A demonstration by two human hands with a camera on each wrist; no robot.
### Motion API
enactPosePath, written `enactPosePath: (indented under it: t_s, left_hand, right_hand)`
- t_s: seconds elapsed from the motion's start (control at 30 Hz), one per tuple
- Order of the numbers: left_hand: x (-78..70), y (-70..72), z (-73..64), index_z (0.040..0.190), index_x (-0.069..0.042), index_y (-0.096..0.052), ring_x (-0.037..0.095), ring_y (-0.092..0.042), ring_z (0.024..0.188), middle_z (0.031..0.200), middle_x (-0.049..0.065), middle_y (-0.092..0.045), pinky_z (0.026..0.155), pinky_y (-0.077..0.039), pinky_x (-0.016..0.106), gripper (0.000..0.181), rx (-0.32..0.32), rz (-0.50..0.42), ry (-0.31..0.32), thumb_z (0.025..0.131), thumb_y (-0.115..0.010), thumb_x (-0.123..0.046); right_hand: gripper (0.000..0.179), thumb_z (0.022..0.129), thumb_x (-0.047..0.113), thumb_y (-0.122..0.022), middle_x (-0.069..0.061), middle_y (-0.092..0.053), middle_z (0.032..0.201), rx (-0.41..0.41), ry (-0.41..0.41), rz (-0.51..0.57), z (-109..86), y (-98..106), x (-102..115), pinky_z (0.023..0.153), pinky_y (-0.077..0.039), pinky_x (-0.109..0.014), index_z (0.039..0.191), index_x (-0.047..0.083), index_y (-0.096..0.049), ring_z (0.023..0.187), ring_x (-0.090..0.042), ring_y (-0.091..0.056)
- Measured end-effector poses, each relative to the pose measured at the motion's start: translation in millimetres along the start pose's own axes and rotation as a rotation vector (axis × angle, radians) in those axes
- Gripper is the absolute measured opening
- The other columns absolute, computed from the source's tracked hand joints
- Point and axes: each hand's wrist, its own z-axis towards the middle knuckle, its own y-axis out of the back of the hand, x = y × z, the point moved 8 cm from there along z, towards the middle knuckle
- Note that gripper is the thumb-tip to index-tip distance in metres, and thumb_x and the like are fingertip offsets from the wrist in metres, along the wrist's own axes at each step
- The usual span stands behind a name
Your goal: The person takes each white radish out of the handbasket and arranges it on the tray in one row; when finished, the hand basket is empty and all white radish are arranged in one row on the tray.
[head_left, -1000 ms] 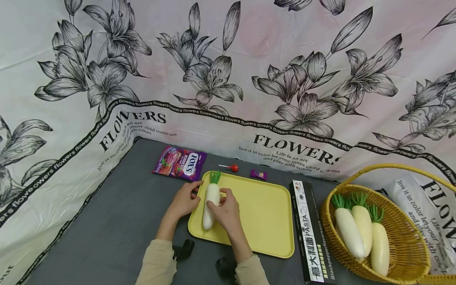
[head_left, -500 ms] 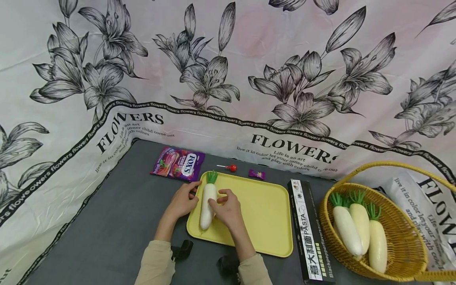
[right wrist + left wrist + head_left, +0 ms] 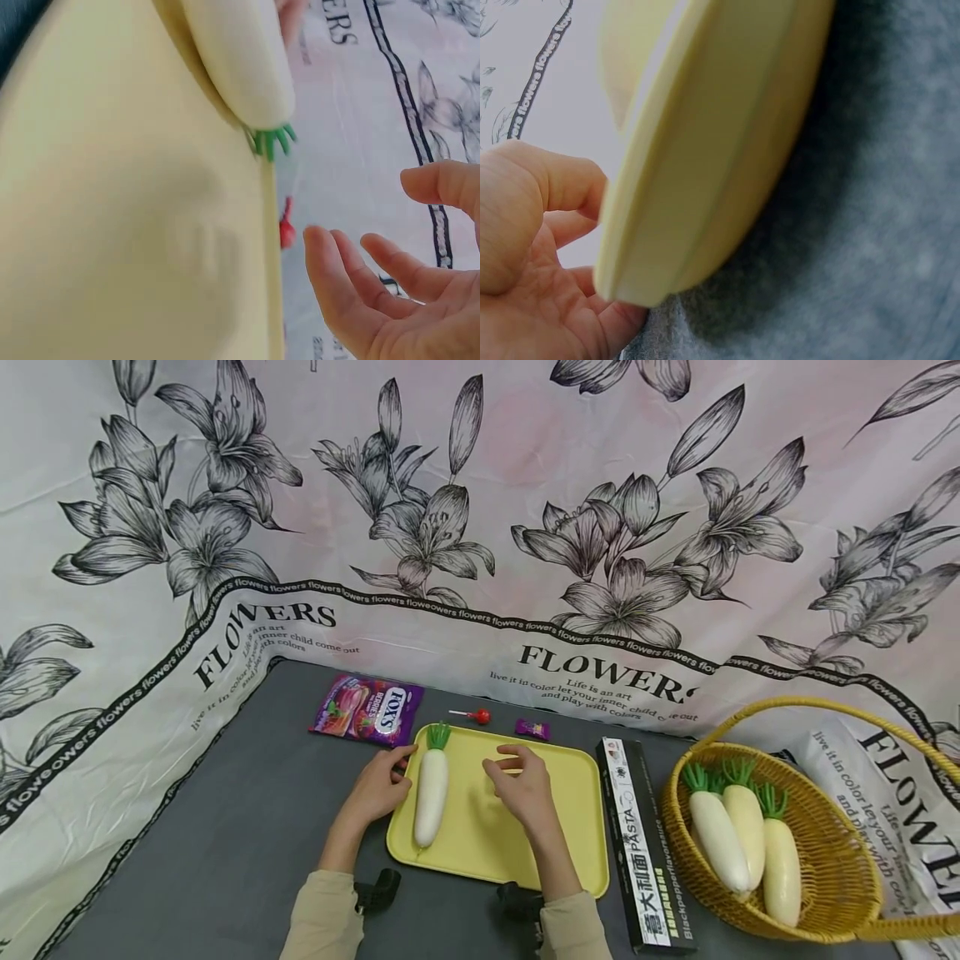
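The person's left hand holds the left rim of the yellow tray, thumb and fingers bent against it. The right hand hovers above the tray, its fingers loosely curved, thumb well apart, grasping nothing. Between the hands, a white radish lies along the tray's left side, green leaves toward the far edge. Beyond that edge sit a lollipop and a purple wrapped candy.

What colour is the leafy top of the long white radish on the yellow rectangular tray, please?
The leafy top is green, seen best in the head view.
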Motion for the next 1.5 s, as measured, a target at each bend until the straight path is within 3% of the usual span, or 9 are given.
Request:
enactPosePath:
  t_s: [0.3, 0.43, 0.67, 0.9, 1.1, 1.23, 1.33, 1.5]
  left_hand:
    - [2.5, 2.9, 1.7, 0.134, -0.001, -0.059, 0.019, -0.057, 0.079, 0.100, 0.013, -0.057, 0.072, -0.046, 0.034, 0.056, -0.013, -0.006, 0.002, 0.079, -0.058, 0.001]
    - [3.2, 1.7, 2.5, 0.135, -0.001, -0.059, 0.019, -0.057, 0.080, 0.101, 0.014, -0.057, 0.072, -0.046, 0.034, 0.055, -0.009, -0.007, 0.004, 0.079, -0.058, 0.001]
    - [2.9, 2.0, 2.5, 0.134, -0.001, -0.059, 0.019, -0.056, 0.079, 0.100, 0.013, -0.057, 0.072, -0.046, 0.034, 0.055, -0.012, 0.000, 0.003, 0.079, -0.058, 0.001]
    - [1.7, 0.7, 1.5, 0.134, -0.001, -0.059, 0.019, -0.057, 0.080, 0.100, 0.012, -0.058, 0.073, -0.047, 0.035, 0.055, -0.011, -0.001, 0.001, 0.078, -0.058, 0.001]
    - [2.6, -1.1, 0.9, 0.134, -0.001, -0.059, 0.018, -0.055, 0.079, 0.100, 0.012, -0.057, 0.073, -0.046, 0.034, 0.055, -0.006, -0.006, 0.008, 0.079, -0.058, 0.001]
    - [3.8, -1.1, 1.0, 0.134, -0.002, -0.059, 0.019, -0.056, 0.080, 0.101, 0.012, -0.057, 0.074, -0.047, 0.034, 0.055, -0.010, -0.007, 0.011, 0.079, -0.059, 0.001]
    - [2.9, -0.7, 0.9, 0.133, -0.001, -0.060, 0.019, -0.057, 0.080, 0.100, 0.012, -0.057, 0.074, -0.047, 0.034, 0.055, -0.014, -0.010, 0.003, 0.078, -0.059, 0.001]
    - [1.5, 0.0, 0.6, 0.134, -0.001, -0.059, 0.019, -0.056, 0.080, 0.100, 0.012, -0.057, 0.074, -0.046, 0.034, 0.055, -0.013, -0.010, 0.007, 0.079, -0.059, 0.000]
  right_hand:
    - [0.039, 0.091, 0.014, -0.067, -0.023, -0.062, 0.106, -0.045, 0.035, -0.028, 2.2, 42, 14, 0.073, -0.057, -0.045, 0.125, -0.002, -0.061, 0.098, -0.042, -0.065]
    - [0.039, 0.093, 0.015, -0.065, -0.025, -0.063, 0.110, -0.055, 0.058, -0.104, 3.3, 71, 19, 0.075, -0.057, -0.044, 0.128, -0.001, -0.059, 0.103, -0.041, -0.064]
    - [0.047, 0.097, 0.023, -0.061, -0.026, -0.058, 0.117, -0.067, 0.017, -0.200, 2.7, 124, 17, 0.079, -0.057, -0.039, 0.136, -0.001, -0.052, 0.107, -0.040, -0.061]
    - [0.053, 0.098, 0.032, -0.058, -0.029, -0.060, 0.120, -0.103, 0.028, -0.402, -4.0, 172, 17, 0.075, -0.055, -0.037, 0.137, -0.002, -0.050, 0.102, -0.041, -0.064]
    - [0.065, 0.099, 0.043, -0.051, -0.033, -0.051, 0.131, -0.100, -0.028, -0.440, -13.6, 217, 9, 0.076, -0.053, -0.038, 0.144, -0.003, -0.042, 0.108, -0.042, -0.058]
    - [0.070, 0.100, 0.046, -0.049, -0.036, -0.046, 0.134, -0.088, -0.075, -0.433, -19.2, 244, -1, 0.077, -0.055, -0.039, 0.146, -0.006, -0.038, 0.102, -0.038, -0.060]
    - [0.074, 0.099, 0.047, -0.048, -0.037, -0.040, 0.137, -0.074, -0.138, -0.451, -24.1, 262, -12, 0.077, -0.054, -0.038, 0.147, -0.008, -0.034, 0.101, -0.037, -0.061]
    - [0.079, 0.098, 0.046, -0.051, -0.042, -0.033, 0.142, -0.040, -0.269, -0.435, -29.4, 277, -35, 0.079, -0.055, -0.039, 0.148, -0.011, -0.028, 0.114, -0.048, -0.053]
